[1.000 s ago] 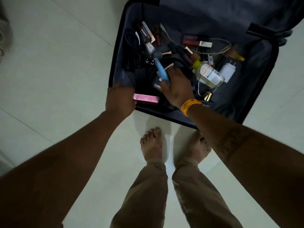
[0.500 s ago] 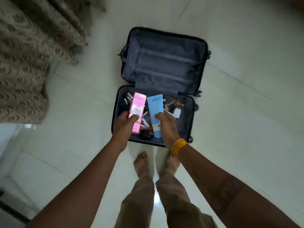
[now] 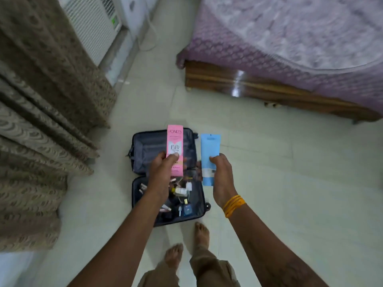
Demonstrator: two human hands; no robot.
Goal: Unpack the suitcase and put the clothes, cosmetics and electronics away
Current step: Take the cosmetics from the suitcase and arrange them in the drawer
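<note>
The left hand point(image 3: 160, 172) covers the lower left part of the tall pink cardboard box point(image 3: 175, 150), so the print beneath its thumb cannot be read; the small lettering lower down is too blurred to make out. The right hand point(image 3: 222, 177) hides the right edge of the flat light-blue plastic tube point(image 3: 209, 150), and the tube's label is too small to read. Both forearms cross the open dark-blue fabric-lined suitcase point(image 3: 145, 146) and mask part of the small cosmetics and cables point(image 3: 182, 191) in its lower half; these are too small and blurred to identify singly. The wooden bed with purple patterned cover point(image 3: 290, 59) is cut off by the top and right edges.
</note>
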